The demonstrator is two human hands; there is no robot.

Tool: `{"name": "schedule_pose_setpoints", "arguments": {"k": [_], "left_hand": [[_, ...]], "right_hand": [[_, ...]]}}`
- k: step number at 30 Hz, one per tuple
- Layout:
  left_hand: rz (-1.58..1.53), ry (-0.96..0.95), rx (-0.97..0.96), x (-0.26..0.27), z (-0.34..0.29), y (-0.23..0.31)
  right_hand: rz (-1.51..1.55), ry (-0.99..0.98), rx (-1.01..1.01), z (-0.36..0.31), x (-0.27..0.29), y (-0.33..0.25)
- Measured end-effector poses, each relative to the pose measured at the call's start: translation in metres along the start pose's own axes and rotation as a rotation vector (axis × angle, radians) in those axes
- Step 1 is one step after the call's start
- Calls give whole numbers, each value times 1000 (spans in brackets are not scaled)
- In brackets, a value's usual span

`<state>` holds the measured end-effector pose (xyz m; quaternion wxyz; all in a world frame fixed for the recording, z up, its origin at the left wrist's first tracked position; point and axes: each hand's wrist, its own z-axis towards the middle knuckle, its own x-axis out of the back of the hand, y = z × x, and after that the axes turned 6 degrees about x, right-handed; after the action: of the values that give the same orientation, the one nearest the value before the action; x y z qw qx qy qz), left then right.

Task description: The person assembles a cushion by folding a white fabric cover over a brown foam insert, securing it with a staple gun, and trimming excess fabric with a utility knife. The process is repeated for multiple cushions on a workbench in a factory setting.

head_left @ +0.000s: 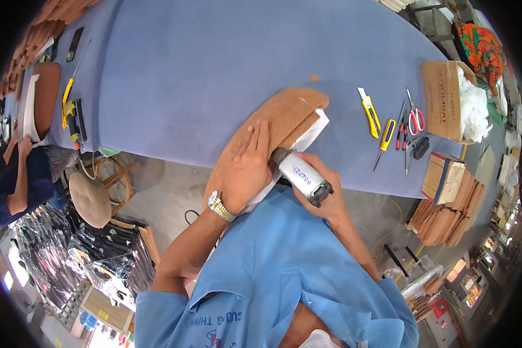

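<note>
A curved panel covered in brown fabric [284,104] lies at the near edge of the blue table, reaching toward my body. My left hand [246,165] rests flat on it, fingers stretched out together. Along the panel's right side shows a strip of white lining [314,132] beside a folded fabric edge. My right hand [329,174] is wrapped round a silver cylindrical tool that looks like an air staple gun [305,175]. Its front end meets the panel's edge close to my left fingers; the exact contact point and the grip are hidden.
Right on the blue table [203,69] lie a yellow utility knife [370,113], a screwdriver [387,136], red-handled scissors [416,119] and a carton [443,98] with white stuffing. Another staple gun [73,119] lies left, near a co-worker's arm [20,174]. A round stool [90,199] stands below.
</note>
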<state>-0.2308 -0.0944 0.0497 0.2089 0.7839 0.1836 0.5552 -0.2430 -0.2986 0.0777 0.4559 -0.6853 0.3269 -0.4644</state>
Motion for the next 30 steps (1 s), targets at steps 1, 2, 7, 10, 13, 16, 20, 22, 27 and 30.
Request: {"name": "schedule_pose_setpoints", "arguments": {"k": [1,2,7,10,13,16,20,22,27,30], "left_hand": [[1,15,4,-3,0,0],[-8,10,7,-4,0,-1],[-46,-31,24,2,0,-1],[-34,-42,9,3,0,-2],[-73,-2,20,7,1,1],[-67,-22,33,9,0,2],[19,-21,10,5,-2,2],[3,-25,30,5,0,3],[-10,-19,58,5,2,2],[44,-19,-10,13,2,2]], "right_hand": [[14,5,-7,0,-2,0],[28,11,-13,1,-3,1],[26,45,56,0,-7,3],[0,42,104,-5,-6,7],[-8,9,107,-6,-4,7],[-13,-15,129,-4,-3,7],[53,-60,-35,3,0,-5],[77,-56,-78,2,-2,-6],[53,17,15,2,-10,-5],[1,66,183,4,-8,-2]]}}
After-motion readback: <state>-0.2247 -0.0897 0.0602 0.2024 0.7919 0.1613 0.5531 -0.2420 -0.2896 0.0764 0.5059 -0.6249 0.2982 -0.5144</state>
